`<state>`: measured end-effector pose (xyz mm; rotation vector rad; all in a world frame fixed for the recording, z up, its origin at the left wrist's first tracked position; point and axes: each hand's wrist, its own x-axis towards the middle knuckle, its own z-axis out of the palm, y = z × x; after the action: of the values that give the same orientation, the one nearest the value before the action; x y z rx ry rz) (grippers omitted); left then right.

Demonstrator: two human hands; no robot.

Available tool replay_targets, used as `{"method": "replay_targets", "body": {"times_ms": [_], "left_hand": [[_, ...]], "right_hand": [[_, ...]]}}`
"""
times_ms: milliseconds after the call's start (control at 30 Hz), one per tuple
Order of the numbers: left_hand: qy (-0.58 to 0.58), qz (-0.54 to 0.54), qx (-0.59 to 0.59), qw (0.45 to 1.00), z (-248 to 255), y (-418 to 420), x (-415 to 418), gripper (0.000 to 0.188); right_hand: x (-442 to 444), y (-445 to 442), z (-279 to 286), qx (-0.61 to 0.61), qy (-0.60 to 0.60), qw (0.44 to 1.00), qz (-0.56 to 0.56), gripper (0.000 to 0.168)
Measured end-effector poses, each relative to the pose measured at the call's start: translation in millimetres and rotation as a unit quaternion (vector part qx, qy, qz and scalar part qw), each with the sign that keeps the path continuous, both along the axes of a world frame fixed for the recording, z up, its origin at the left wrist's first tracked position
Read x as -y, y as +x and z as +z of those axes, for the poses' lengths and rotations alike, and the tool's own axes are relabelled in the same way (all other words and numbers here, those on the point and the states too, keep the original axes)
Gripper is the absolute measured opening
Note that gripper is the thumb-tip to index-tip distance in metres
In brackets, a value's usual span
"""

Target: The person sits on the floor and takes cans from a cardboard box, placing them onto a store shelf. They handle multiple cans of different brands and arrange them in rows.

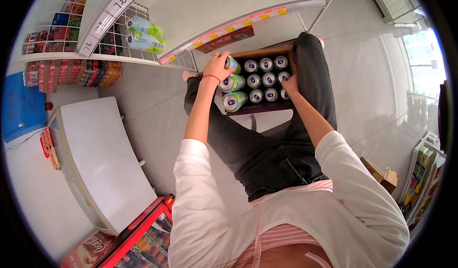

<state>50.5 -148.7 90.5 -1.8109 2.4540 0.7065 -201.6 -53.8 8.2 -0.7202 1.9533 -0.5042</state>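
A cardboard box [295,62] of upright drink cans stands between my knees. My left hand [219,67], a red string on its wrist, has its fingers around a green and blue can [233,64] at the box's far left corner. Two more such cans, a middle one [232,83] and a near one [234,101], line the left side, above the level of the others. My right hand [290,84] reaches in at the right side, touching a can [283,77]; its fingertips are partly hidden, so its grip is unclear. Several silver-topped cans [268,79] fill the rest.
Beyond the box is a white shelf with a price strip [229,30]. Two green and blue cans [145,35] lie on the shelf at the upper left. A white chest freezer [103,160] is at left, a red-framed cooler [143,232] below it, an opened carton [381,175] at right.
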Motion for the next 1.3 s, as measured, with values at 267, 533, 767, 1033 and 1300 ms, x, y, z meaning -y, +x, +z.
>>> {"method": "replay_targets", "body": {"times_ms": [267,533,767,1033,1300], "left_hand": [[-0.003,0.086,0.125,0.988,4.0,-24.9,-3.3,0.068],[-0.134,0.188,-0.04,0.972,22.7,-4.2,2.6,0.068],[-0.436,0.224,0.151,0.859,121.2,104.5,67.5,0.077],[-0.249,0.329,0.142,0.9,125.1,177.5,121.0,0.089],[-0.256,0.351,0.106,0.895,128.7,151.4,104.2,0.076]], "right_hand": [[-6.4,-3.5,-14.4,-0.024,-0.034,0.998,0.04,0.075],[-6.7,-1.2,-5.3,-0.108,0.125,0.971,0.175,0.11],[9.0,-19.5,-47.9,-0.166,0.216,0.923,0.27,0.141],[16.1,-18.4,-38.6,-0.121,0.204,0.935,0.264,0.149],[15.9,-25.2,-74.8,-0.123,0.183,0.934,0.283,0.147]]}}
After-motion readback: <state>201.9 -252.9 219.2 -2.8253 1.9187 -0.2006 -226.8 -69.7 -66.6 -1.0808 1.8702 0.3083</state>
